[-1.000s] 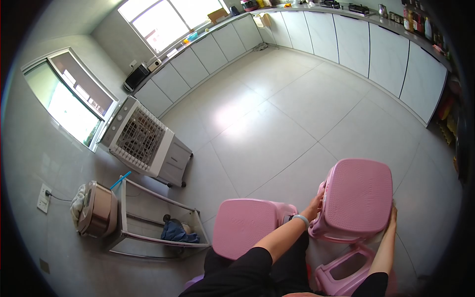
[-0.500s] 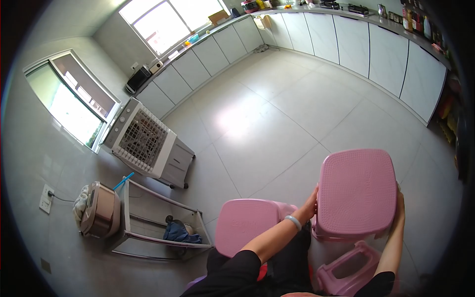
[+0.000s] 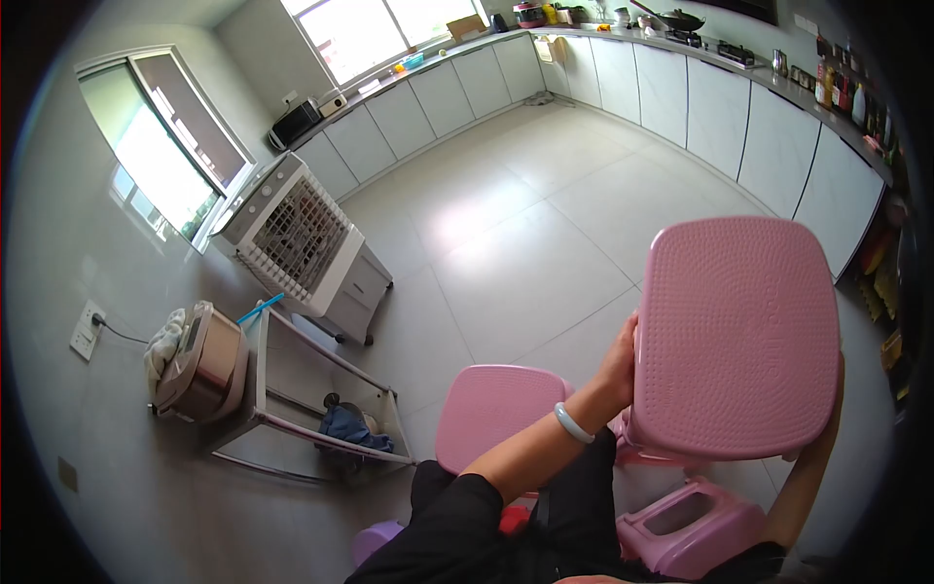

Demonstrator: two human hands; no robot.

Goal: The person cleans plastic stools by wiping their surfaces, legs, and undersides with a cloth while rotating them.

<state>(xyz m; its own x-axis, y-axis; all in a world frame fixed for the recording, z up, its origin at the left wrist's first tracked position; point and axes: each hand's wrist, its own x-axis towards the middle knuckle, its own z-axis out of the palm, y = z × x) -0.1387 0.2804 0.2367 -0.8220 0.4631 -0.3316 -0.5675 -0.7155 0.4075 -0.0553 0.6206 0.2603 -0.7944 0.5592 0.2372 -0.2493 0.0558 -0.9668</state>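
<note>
I see a round-cornered pink plastic stool point(image 3: 494, 414) standing low, left hand point(image 3: 617, 368) gripping the side of a dimpled, square-topped pink plastic stool point(image 3: 739, 336) raised in front, right hand point(image 3: 837, 401) mostly hidden at its right edge, grip I cannot tell.

Blown-out windows point(image 3: 394, 34) throw glare across the floor point(image 3: 574, 248); dark fisheye edges.

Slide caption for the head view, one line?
Left grip holds a pink stool by its side, with another pink stool nearby and an air cooler beyond on the kitchen floor.
</note>
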